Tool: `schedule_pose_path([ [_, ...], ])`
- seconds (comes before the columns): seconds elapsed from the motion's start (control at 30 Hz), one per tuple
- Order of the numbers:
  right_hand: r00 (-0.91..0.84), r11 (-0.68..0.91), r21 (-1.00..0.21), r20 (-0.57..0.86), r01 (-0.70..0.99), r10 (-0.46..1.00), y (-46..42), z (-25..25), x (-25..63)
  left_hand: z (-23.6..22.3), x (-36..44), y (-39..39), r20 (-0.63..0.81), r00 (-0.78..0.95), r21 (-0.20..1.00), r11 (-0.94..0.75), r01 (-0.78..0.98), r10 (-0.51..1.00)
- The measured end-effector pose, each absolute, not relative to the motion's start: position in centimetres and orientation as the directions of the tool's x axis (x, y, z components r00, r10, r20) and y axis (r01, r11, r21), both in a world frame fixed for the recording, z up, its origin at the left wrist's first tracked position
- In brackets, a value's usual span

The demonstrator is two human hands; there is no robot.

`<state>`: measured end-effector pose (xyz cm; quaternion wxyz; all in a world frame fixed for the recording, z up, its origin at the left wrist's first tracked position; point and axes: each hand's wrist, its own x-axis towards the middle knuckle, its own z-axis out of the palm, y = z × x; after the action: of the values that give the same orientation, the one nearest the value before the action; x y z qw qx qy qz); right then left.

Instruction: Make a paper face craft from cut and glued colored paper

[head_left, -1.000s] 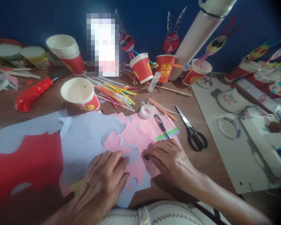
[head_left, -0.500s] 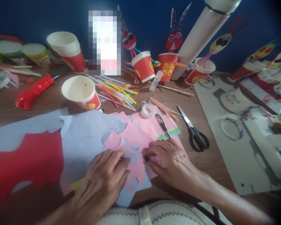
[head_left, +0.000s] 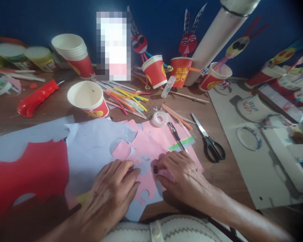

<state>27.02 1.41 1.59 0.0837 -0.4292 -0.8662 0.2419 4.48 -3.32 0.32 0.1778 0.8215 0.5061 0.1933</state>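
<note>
My left hand [head_left: 113, 185] rests on cut sheets of paper with its fingers curled and thumb near the index finger; anything between them is hidden. My right hand [head_left: 183, 171] is closed at the fingertips around a small pinkish paper piece with a black mark [head_left: 155, 169]. Under both hands lies a pink paper sheet [head_left: 148, 143] with cut-out holes, over pale bluish-white paper [head_left: 88, 144]. Just beyond the right fingers are a black pen [head_left: 175, 132] and a roll of clear tape [head_left: 159, 119]. Black-handled scissors [head_left: 209, 143] lie to the right, blades apart.
Red cut paper [head_left: 40, 168] lies at left, below a red-handled tool [head_left: 37, 99]. A paper cup [head_left: 87, 97] stands near loose straws [head_left: 128, 97]. Behind are stacked cups [head_left: 77, 58] and cup puppets [head_left: 181, 69]. A grey board [head_left: 238, 161] covers the right side.
My right fingers have shifted slightly, and the black mark on the small piece shows more clearly. My left hand stays nearly in place.
</note>
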Motion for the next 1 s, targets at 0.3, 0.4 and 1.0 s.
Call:
schedule_pose_path([
  [0.3, -0.617, 0.495, -0.498, -0.107, 0.712, 0.779, 1.85, 1.84, 26.82, 0.51, 4.31, -2.81, 0.212, 0.423, 0.475, -0.472, 0.743, 0.881],
  [0.4, -0.623, 0.511, -0.467, -0.116, 0.722, 0.774, 1.99, 1.83, 26.53, 0.61, 4.31, -2.82, 0.204, 0.426, 0.478, -0.47, 0.742, 0.881],
  [1.0, -0.631, 0.541, -0.499, -0.014, 0.677, 0.776, 1.45, 1.43, 26.51, 0.88, 4.75, -3.09, 0.221, 0.375, 0.584, -0.43, 0.688, 0.9],
])
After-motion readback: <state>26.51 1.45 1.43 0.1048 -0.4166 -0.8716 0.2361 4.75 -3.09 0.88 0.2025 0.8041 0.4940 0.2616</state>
